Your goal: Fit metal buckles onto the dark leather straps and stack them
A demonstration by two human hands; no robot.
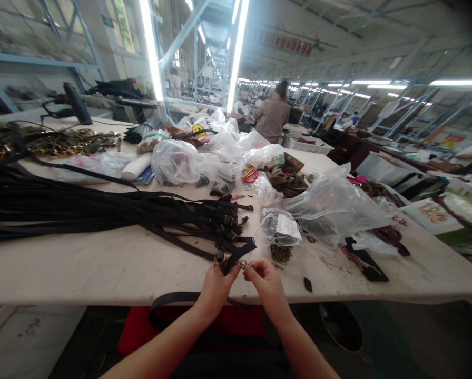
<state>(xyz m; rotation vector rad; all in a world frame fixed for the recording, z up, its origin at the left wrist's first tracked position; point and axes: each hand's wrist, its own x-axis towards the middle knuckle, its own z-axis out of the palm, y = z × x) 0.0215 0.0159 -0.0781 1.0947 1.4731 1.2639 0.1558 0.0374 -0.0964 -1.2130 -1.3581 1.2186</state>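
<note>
Near the table's front edge, my left hand [219, 282] is closed round the end of a black strap [241, 251]. A dark metal buckle [219, 259] shows at the top of that hand. My right hand [264, 280] pinches a small brass-coloured metal ring [243, 265] between thumb and fingertips, close beside my left thumb. Whether the ring touches the strap I cannot tell. A loop of black strap [168, 299] hangs over the table edge below my hands. Many more black straps [101, 210] lie in a long bundle to the left, their buckled ends towards the middle.
A pile of small metal pieces [281, 253] spills from a clear plastic bag [277, 223] ahead on the right. More plastic bags [334, 205] crowd the table's middle. Orange-handled scissors [249, 175] lie among them. Metal hardware [62, 142] is heaped at far left. A person [274, 113] stands beyond the table.
</note>
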